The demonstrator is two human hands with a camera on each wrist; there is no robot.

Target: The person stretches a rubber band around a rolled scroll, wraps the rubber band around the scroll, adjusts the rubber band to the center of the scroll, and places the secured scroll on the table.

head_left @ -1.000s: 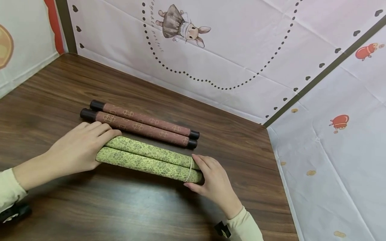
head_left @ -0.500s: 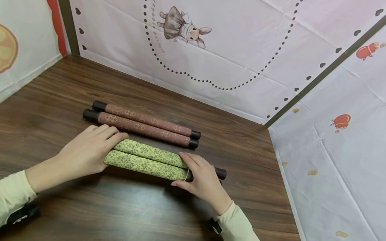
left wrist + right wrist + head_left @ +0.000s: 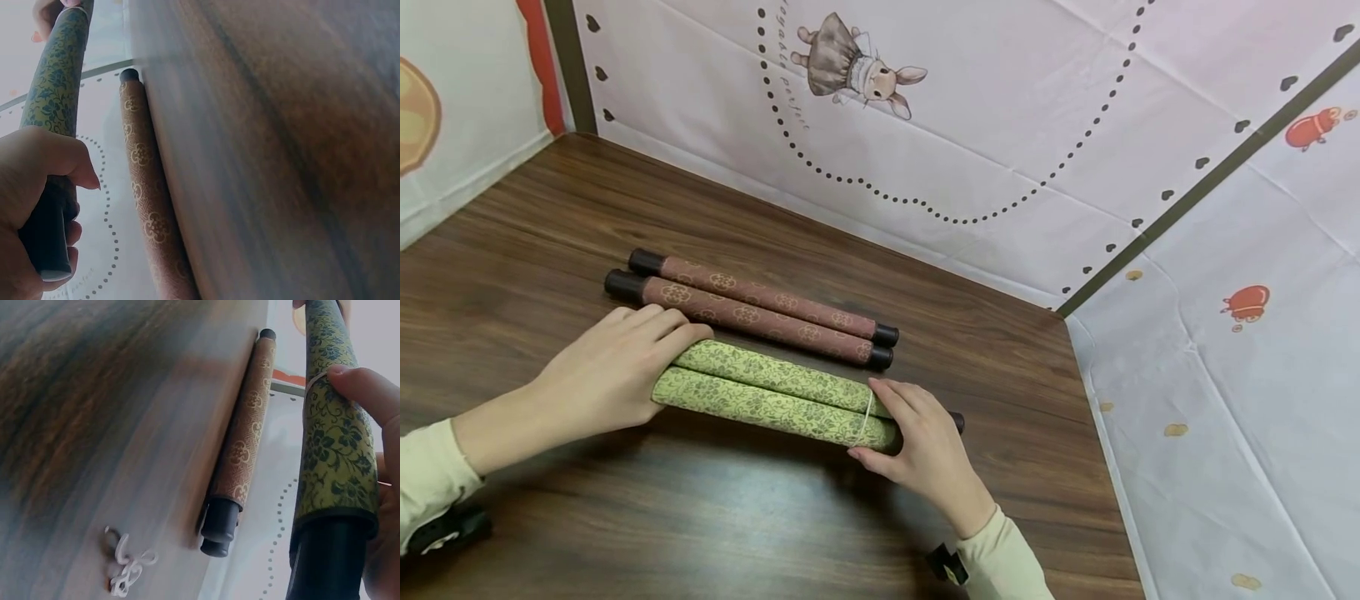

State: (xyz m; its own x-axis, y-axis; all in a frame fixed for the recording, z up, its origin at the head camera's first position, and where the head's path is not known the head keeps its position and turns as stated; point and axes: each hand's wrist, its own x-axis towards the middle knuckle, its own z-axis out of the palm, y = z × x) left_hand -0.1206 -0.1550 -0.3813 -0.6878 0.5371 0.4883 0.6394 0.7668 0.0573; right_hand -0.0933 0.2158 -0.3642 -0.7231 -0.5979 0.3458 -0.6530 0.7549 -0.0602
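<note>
Two green floral-patterned scrolls [image 3: 767,406] lie side by side in my hands, lifted off the table. My left hand [image 3: 613,367] grips their left ends; in the left wrist view its fingers curl round by a black end knob [image 3: 47,234]. My right hand [image 3: 932,454] holds the right ends, thumb at the front and fingers over the back. A thin white band [image 3: 863,419] runs around both scrolls beside the right fingertips. In the right wrist view, a fingertip touches this band [image 3: 315,381]. The right hand partly covers the dark right ends.
Two reddish-brown scrolls [image 3: 767,321] with black ends lie parallel on the dark wooden table [image 3: 737,525], behind the green ones. Loose white bands [image 3: 128,569] lie on the table in the right wrist view. Printed cloth walls [image 3: 1000,100] border the table.
My right hand shifted left along the scrolls, then partly back right. A dark knob now shows beyond it. My left hand has moved slightly and keeps its grip.
</note>
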